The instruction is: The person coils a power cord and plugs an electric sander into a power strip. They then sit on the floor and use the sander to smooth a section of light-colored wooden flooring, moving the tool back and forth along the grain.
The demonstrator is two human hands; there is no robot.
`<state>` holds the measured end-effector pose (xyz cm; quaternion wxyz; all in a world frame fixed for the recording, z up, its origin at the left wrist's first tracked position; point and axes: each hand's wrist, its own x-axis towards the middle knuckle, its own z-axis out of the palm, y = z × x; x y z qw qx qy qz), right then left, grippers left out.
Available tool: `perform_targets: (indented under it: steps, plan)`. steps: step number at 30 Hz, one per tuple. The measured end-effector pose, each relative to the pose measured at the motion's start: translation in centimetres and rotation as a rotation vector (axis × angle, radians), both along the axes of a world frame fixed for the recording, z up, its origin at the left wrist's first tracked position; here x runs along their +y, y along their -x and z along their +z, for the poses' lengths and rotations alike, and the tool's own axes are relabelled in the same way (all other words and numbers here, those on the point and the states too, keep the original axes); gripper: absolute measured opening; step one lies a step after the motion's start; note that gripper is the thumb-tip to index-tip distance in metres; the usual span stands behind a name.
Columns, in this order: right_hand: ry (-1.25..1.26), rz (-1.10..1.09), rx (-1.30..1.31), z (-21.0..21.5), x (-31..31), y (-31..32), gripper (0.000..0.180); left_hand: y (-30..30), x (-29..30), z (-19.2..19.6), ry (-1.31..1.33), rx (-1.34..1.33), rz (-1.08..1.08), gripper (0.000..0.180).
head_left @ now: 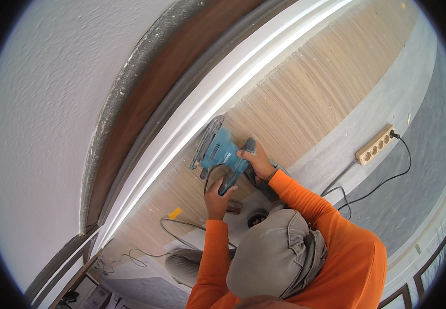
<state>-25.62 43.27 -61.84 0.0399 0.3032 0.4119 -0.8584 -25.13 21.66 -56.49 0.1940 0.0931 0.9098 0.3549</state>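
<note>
A blue electric sander (222, 152) is held in both my hands, its flat pad turned toward a white trim board (181, 141) that runs along the foot of the wall. My left hand (216, 200) wraps the lower end of its handle. Around the upper end of the grip, my right hand (259, 162) is closed with the thumb on the body. The pad lies right at the board's lower edge; whether it presses on the board I cannot tell. A dark cord loops from the sander beside my left hand.
Wood-patterned flooring (310, 92) stretches beside the trim. A beige power strip (375, 144) with a black plug and cables lies on the right. Grey cable (181, 222) trails past a yellow scrap (175, 213) at lower left. My bent knee (184, 265) is close by.
</note>
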Motion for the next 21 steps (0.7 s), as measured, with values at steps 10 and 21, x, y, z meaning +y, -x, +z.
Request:
perform_targets:
  steps: [10,21]
  plan:
    - [0.000,-0.036,0.008,1.6,-0.3,0.2,0.035,0.4,-0.4,0.3,-0.030,0.010,-0.005,0.053]
    - [0.099,-0.132,0.017,1.2,-0.9,0.0,0.031,1.2,0.0,1.7,-0.018,-0.029,-0.011,0.051]
